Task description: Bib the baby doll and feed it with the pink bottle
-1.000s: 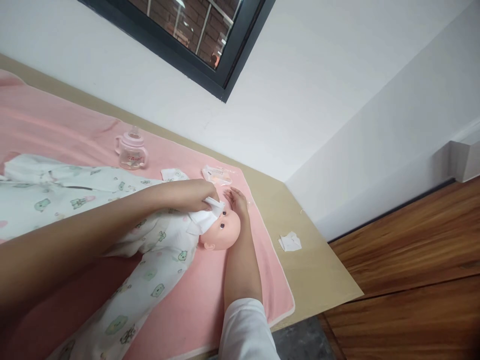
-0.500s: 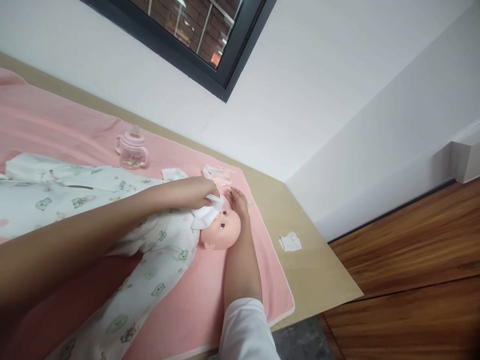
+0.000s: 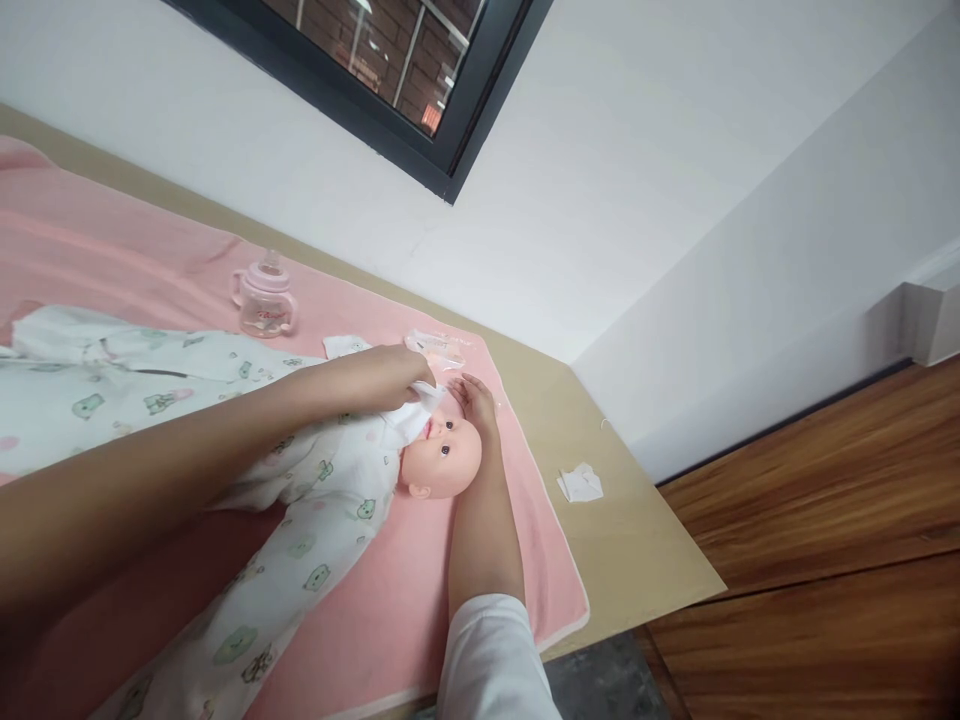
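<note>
A baby doll [image 3: 450,468] lies on its back in a white outfit [image 3: 307,530] printed with green animals. Pinched in my left hand [image 3: 409,378] is a white tissue [image 3: 414,418], hanging beside the doll's mouth and chin. The doll's eyes and part of its mouth show. My right hand [image 3: 477,400] rests at the far side of the head, its fingers apart and slightly bent, with the forearm along the crown. Nothing shows in that hand.
A pink blanket [image 3: 405,600] covers much of the tan table [image 3: 637,560]. Behind the doll stand a pink-handled baby bottle [image 3: 265,300] and a clear plastic packet [image 3: 435,348]. A crumpled white tissue [image 3: 580,484] lies right, near the wall [image 3: 600,200].
My left hand has shifted slightly left and up with the tissue, uncovering part of the doll's mouth. My right hand stays in place.
</note>
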Demonstrator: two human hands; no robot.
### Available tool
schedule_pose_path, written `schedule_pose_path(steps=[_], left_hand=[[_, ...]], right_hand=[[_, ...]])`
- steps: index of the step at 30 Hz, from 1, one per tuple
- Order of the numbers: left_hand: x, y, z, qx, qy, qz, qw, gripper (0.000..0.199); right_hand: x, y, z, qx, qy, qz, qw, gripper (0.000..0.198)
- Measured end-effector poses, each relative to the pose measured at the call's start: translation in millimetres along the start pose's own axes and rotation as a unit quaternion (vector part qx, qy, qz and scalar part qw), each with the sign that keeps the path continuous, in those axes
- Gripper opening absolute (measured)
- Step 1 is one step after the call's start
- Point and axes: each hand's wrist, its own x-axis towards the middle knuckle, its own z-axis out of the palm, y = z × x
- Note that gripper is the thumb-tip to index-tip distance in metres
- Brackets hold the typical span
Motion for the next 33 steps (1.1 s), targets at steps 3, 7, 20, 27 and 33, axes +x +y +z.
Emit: schedule_pose_path(steps=[3,7,20,27,33], left_hand=[[-2,0,-3,-0.012,0.002,-0.002,1.0,0.012],[-8,4,-11,-0.067,-0.041,0.022,0.997,0.011],[-12,15,-9,-0.058,-0.075,0.004,0.995,0.024],[-11,16,-6,-0.048,-0.097,-0.022,0.994,0.039],[-10,14,-6,-0.042,-0.091,-0.016,0.995,0.039]], right_hand=[[0,0,0,-0.001,0.004,0.003,1.0,0.018],[-1,-1,1,-0.007,0.007,0.003,1.0,0.019],[-2,-2,1,-0.01,0.013,0.004,1.0,0.017],[-2,-1,1,-0.012,0.007,-0.001,1.0,0.019],[-3,-2,2,-0.007,0.005,-0.001,1.0,0.019]])
